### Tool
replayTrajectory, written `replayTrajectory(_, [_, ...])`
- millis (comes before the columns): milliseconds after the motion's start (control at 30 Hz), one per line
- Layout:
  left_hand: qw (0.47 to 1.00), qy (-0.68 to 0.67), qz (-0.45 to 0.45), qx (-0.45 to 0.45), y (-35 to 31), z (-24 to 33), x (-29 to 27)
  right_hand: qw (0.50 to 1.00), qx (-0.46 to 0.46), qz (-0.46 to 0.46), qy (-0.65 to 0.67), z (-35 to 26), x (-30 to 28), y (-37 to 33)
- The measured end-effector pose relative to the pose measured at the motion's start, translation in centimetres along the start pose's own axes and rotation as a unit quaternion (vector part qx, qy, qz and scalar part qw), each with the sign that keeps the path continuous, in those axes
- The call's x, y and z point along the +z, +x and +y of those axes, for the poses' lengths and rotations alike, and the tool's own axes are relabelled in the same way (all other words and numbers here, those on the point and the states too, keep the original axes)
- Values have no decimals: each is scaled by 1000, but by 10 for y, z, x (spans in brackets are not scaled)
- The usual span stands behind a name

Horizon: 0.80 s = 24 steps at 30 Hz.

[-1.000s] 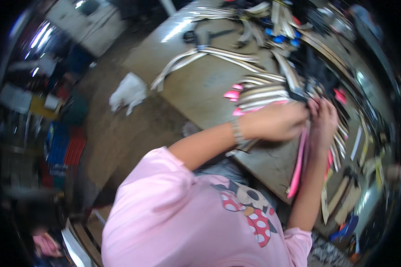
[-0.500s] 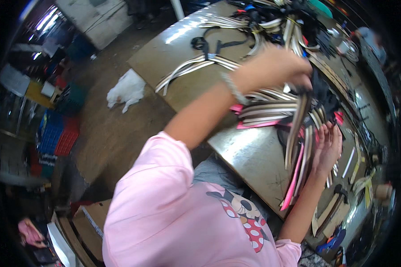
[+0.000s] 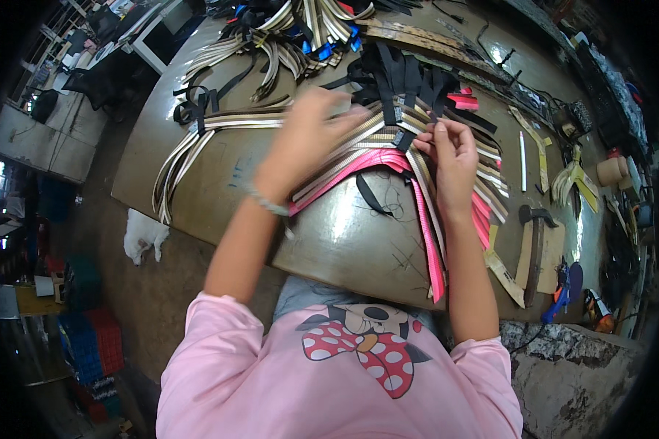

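Beige, brown and white striped webbing straps [image 3: 351, 150] fan across the table in front of me, with bright pink straps [image 3: 373, 158] along their near edge. Black webbing strips [image 3: 392, 77] spread from their far side. My left hand [image 3: 311, 139], smeared by motion, is over the left part of the fan; its grip is unclear. My right hand [image 3: 450, 157] pinches a strap at the fan's right side, thumb and forefinger together; its fingers partly cover the spot. A loose black strip [image 3: 372, 196] lies just nearer than the fan.
A second strap bundle [image 3: 271, 55] lies at the far left of the metal table [image 3: 322, 252]. A hammer [image 3: 536, 252], a blue-handled tool [image 3: 559, 296] and yellow strips [image 3: 505, 278] lie to the right. A white dog [image 3: 145, 235] is on the floor at left.
My view has turned toward the right. My left hand, earlier raised with a striped strap hanging from it, is now lower over the fan's left part. My right hand stays at the fan's right side.
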State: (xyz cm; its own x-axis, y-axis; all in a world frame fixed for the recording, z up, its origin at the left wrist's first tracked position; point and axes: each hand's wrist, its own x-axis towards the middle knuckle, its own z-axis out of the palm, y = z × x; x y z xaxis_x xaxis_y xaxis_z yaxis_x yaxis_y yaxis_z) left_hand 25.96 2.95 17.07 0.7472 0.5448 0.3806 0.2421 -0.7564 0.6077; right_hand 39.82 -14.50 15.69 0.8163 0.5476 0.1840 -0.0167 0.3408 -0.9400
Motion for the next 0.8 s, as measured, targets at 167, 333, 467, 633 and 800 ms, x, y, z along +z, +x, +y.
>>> replayTrajectory(167, [985, 77, 65, 142, 4, 43, 35, 1000, -24, -3, -3, -4, -1, -4])
replayTrajectory(333, [996, -12, -61, 65, -2, 47, 28, 999, -48, -13, 4, 7, 2, -2])
replayTrajectory(467, [979, -183, -75, -44, 9, 41, 44, 999, -34, -8, -31, 18, 2, -1])
replayTrajectory(633, [940, -308, -58, -133, 14, 35, 54, 991, -37, -4, -131, 17, 2, -3])
replayTrajectory(800, [940, -311, -37, -131, 6, 38, 45, 984, -78, 31, -160, 17, 10, -3])
